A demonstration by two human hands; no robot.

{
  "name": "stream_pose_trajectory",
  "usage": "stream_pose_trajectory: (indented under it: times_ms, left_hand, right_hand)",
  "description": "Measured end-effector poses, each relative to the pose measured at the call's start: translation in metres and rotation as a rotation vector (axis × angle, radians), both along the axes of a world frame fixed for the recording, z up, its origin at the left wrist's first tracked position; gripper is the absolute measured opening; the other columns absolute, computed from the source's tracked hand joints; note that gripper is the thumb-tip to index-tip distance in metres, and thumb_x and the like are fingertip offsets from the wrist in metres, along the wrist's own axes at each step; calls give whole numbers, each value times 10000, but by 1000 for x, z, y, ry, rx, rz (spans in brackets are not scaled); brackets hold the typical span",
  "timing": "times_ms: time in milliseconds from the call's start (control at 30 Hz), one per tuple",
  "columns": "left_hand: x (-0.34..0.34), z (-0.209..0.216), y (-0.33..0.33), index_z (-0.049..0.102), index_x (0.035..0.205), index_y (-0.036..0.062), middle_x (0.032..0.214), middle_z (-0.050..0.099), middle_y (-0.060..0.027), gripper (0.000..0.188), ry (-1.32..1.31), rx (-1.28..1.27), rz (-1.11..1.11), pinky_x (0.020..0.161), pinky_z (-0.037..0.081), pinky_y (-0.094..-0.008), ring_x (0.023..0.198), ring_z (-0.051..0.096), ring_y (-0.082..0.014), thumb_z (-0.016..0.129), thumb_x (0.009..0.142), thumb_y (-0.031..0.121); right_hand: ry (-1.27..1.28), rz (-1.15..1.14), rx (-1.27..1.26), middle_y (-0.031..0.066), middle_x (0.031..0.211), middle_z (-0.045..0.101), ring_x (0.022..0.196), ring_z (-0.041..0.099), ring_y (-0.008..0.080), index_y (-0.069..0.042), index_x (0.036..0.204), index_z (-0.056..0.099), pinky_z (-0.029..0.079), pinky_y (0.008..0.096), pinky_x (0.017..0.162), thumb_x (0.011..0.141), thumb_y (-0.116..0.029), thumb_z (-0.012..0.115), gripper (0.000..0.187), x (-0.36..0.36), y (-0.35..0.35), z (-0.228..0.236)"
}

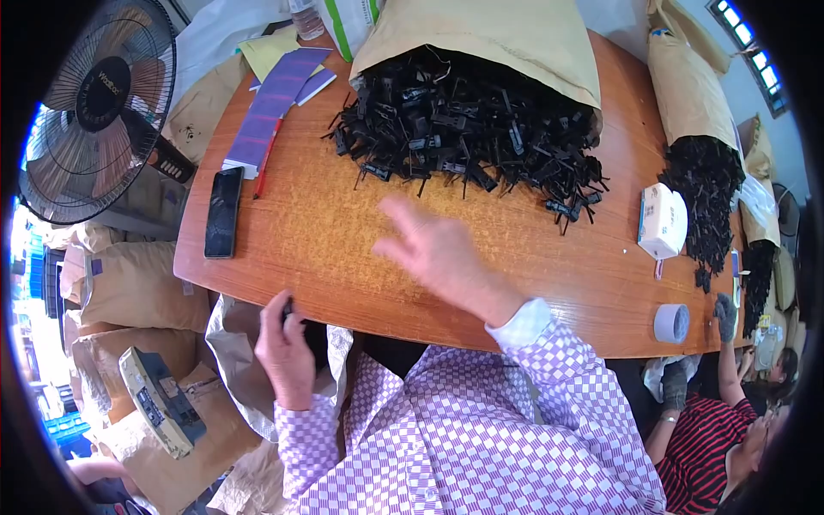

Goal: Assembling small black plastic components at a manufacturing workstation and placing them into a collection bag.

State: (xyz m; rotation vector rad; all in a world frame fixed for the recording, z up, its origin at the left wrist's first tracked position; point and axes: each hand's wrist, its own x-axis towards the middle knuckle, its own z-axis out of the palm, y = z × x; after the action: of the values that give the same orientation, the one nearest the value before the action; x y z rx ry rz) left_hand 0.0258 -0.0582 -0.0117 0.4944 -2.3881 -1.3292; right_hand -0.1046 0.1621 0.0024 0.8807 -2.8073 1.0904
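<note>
A heap of small black plastic parts (463, 129) with thin prongs spills from a large brown paper sack (489, 34) onto the wooden table (326, 223). My right hand (442, 257) hovers over the worn middle of the table, just short of the heap. Its fingers are apart and hold nothing. My left hand (287, 356) is off the table's front edge, above a whitish open sack (236, 360). Its fingers are closed, and the dark end of a black plastic part (287, 305) shows at the fingertips; most of it is hidden.
On the left lie a black phone (224, 213), a red pen (268, 159) and purple printed sheets (279, 103). A fan (103, 107) stands beyond. To the right are a white tissue pack (661, 221), a tape roll (671, 324) and another spilling sack (695, 77). A gloved co-worker (708, 446) sits there.
</note>
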Motion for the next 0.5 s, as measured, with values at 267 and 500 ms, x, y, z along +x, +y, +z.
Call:
stream_pose_trajectory:
  times_ms: [267,500]
  left_hand:
    - [1,-5,-18,535,1200,47,1214,524,-138,380,-61,-397,23,821,477,-347,1050,560,-274,579,827,-14]
    - [-44,18,64,313,1398,33,1230,509,-160,669,5,134,-314,661,495,-243,837,617,-148,634,814,-27]
  right_hand:
    - [434,-296,86,90,844,619,622,614,288,-57,970,596,496,324,504,845,-138,654,160,-59,59,-5]
    - [-17,-164,-494,45,771,647,618,586,123,6,921,614,470,261,535,882,-86,631,101,-4,26,7]
